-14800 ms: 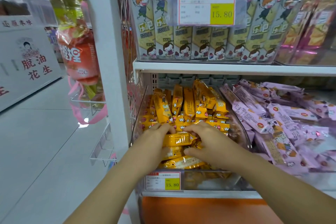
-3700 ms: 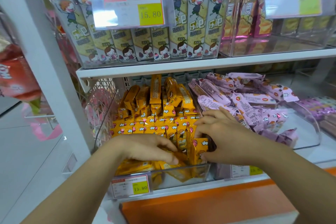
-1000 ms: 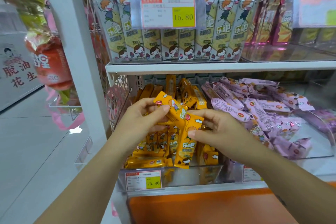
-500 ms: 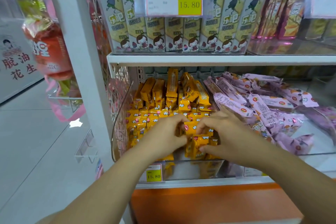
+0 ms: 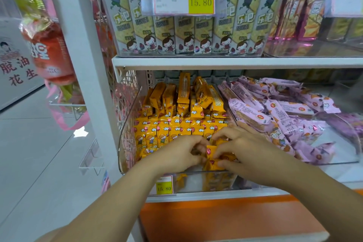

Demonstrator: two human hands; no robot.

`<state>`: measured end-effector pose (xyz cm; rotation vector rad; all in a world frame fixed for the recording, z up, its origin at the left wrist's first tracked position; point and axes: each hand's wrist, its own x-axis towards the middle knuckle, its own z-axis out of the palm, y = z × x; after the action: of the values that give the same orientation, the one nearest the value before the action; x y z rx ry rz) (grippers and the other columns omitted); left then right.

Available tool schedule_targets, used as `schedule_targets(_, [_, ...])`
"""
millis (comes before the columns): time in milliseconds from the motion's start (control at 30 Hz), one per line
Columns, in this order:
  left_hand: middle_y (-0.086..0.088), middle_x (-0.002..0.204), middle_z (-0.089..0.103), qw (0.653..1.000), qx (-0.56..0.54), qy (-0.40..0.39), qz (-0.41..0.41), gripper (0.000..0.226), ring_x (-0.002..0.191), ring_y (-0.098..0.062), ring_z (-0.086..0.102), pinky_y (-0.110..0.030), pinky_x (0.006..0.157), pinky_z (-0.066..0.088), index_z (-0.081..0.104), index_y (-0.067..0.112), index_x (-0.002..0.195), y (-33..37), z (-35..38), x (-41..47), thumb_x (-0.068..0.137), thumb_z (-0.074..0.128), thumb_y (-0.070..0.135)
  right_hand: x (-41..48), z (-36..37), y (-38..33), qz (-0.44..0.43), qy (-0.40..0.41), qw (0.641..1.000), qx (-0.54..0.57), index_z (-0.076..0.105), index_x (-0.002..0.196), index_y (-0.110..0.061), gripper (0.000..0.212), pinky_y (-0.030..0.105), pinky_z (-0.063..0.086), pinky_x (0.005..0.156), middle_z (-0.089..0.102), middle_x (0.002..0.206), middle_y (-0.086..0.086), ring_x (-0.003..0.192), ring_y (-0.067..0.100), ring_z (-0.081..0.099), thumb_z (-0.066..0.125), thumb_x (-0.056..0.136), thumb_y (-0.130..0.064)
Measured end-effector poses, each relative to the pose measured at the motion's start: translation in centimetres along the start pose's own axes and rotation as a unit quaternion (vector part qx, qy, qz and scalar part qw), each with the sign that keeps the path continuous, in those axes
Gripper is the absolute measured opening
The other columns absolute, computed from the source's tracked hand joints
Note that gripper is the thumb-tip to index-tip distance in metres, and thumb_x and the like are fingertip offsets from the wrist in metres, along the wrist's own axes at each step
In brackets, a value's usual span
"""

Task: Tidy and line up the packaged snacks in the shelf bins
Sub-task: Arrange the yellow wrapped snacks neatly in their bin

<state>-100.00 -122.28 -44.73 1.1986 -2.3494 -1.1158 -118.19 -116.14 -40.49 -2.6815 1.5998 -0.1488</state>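
Yellow snack packs [image 5: 176, 127] fill the clear bin [image 5: 127, 149] on the lower shelf [image 5: 216, 195]. Rows just beyond the hands stand upright and fairly even; back rows farther past them lean and poke up uneven. Left hand [image 5: 182, 153] and right hand [image 5: 243, 149] meet at the bin's front middle, fingers of both curled, pinching one front pack [image 5: 213, 156] from either side. A second pack sits right under it; can't tell whether either hand has that one too.

Step in hand, by my read: seating this pack upright into the front row. Next move calls for pressing it down flush with its neighbours, then letting go without tipping them; after that, likely the leaning back rows.

Room: the bin's front wall is directly under the wrists and its side wall is close to the right of the right hand. Purple snack packs [image 5: 275, 116] lie loose in the next bin beyond that wall. Upper shelf board [image 5: 235, 62] is well above the hands, so lifting is free; reaching to the back rows looks tighter under it. Price tag [image 5: 164, 184] is clipped below the left wrist.
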Motion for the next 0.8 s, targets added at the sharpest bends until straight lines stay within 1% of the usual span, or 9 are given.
schedule_targets(33, [0.003, 0.106, 0.066, 1.0, -0.023, -0.011, -0.006, 0.037, 0.088, -0.001, 0.062, -0.024, 0.087, 0.051, 0.054, 0.014, 0.125, -0.1, -0.2, -0.1, 0.09, 0.058, 0.004, 0.1, 0.2, 0.0, -0.003, 0.007, 1.0, 0.0, 0.063, 0.113, -0.039, 0.025, 0.024, 0.001, 0.11, 0.042, 0.133, -0.023, 0.129, 0.004, 0.033, 0.05, 0.093, -0.045])
schedule_targets(100, [0.0, 0.116, 0.066, 0.999, -0.04, -0.015, -0.014, 0.041, 0.103, -0.007, 0.062, -0.027, 0.096, 0.048, 0.05, 0.018, 0.13, -0.2, -1.1, -0.6, 0.093, 0.055, 0.003, 0.4, 0.6, -0.1, -0.008, 0.003, 1.0, -0.008, 0.062, 0.112, -0.037, 0.024, 0.03, -0.005, 0.115, 0.052, 0.126, -0.024, 0.121, -0.001, 0.041, 0.05, 0.093, -0.044])
schedule_targets(167, [0.006, 0.117, 0.064, 0.999, -0.029, 0.017, -0.016, 0.042, 0.104, -0.005, 0.062, -0.027, 0.094, 0.05, 0.05, 0.027, 0.129, -0.4, -2.5, -1.4, 0.093, 0.056, 0.006, 0.7, 0.7, 0.0, -0.006, -0.006, 1.0, -0.008, 0.063, 0.11, -0.036, 0.023, 0.037, -0.006, 0.117, 0.057, 0.119, -0.023, 0.115, -0.002, 0.047, 0.051, 0.093, -0.044])
schedule_targets(233, [0.009, 0.115, 0.061, 0.997, -0.005, 0.08, -0.019, 0.04, 0.102, -0.003, 0.061, -0.028, 0.091, 0.051, 0.053, 0.034, 0.119, -1.1, -4.1, -2.3, 0.092, 0.058, 0.006, 0.7, 0.7, 0.1, -0.006, -0.009, 1.0, -0.009, 0.062, 0.11, -0.036, 0.023, 0.037, -0.009, 0.117, 0.058, 0.118, -0.023, 0.114, -0.003, 0.048, 0.051, 0.093, -0.045])
schedule_targets(300, [0.007, 0.113, 0.059, 0.993, 0.02, 0.112, -0.036, 0.039, 0.101, -0.003, 0.06, -0.025, 0.09, 0.051, 0.053, 0.035, 0.115, -1.9, -5.3, -3.3, 0.09, 0.06, 0.005, 0.7, 0.8, 0.2, -0.011, -0.004, 1.0, -0.012, 0.062, 0.11, -0.036, 0.023, 0.037, -0.011, 0.117, 0.057, 0.118, -0.023, 0.114, -0.003, 0.048, 0.051, 0.093, -0.045])
schedule_targets(467, [0.006, 0.114, 0.058, 0.988, 0.112, 0.041, -0.101, 0.036, 0.101, -0.008, 0.059, -0.021, 0.089, 0.047, 0.055, 0.023, 0.122, -2.7, -5.0, -3.9, 0.088, 0.065, 0.014, 0.8, 0.9, 0.3, -0.004, -0.001, 1.0, -0.001, 0.063, 0.108, -0.036, 0.021, 0.038, -0.01, 0.117, 0.058, 0.115, -0.023, 0.112, -0.004, 0.049, 0.052, 0.092, -0.044])
schedule_targets(600, [0.007, 0.124, 0.056, 0.973, 0.197, 0.02, -0.117, 0.044, 0.112, -0.009, 0.053, -0.02, 0.091, 0.041, 0.054, 0.023, 0.127, -3.0, -4.9, -3.7, 0.086, 0.069, 0.021, 0.8, 0.9, 0.4, -0.001, -0.004, 1.0, 0.003, 0.063, 0.108, -0.037, 0.021, 0.037, -0.01, 0.117, 0.058, 0.116, -0.023, 0.113, -0.004, 0.048, 0.052, 0.092, -0.045])
schedule_targets(667, [0.007, 0.126, 0.057, 0.965, 0.229, 0.034, -0.121, 0.043, 0.115, -0.01, 0.052, -0.022, 0.094, 0.042, 0.054, 0.023, 0.127, -3.4, -4.8, -3.4, 0.087, 0.067, 0.019, 0.8, 0.9, 0.4, -0.001, -0.003, 1.0, 0.005, 0.063, 0.108, -0.037, 0.021, 0.038, -0.01, 0.117, 0.057, 0.117, -0.023, 0.114, -0.004, 0.048, 0.053, 0.092, -0.045])
schedule_targets(800, [0.002, 0.124, 0.059, 0.951, 0.278, 0.041, -0.132, 0.043, 0.112, -0.013, 0.054, -0.022, 0.089, 0.045, 0.057, 0.022, 0.126, -3.8, -4.5, -2.6, 0.086, 0.059, 0.004, 0.8, 1.0, 0.6, -0.003, 0.001, 1.0, 0.012, 0.064, 0.107, -0.037, 0.02, 0.039, -0.008, 0.117, 0.058, 0.116, -0.023, 0.114, -0.004, 0.048, 0.054, 0.091, -0.044])
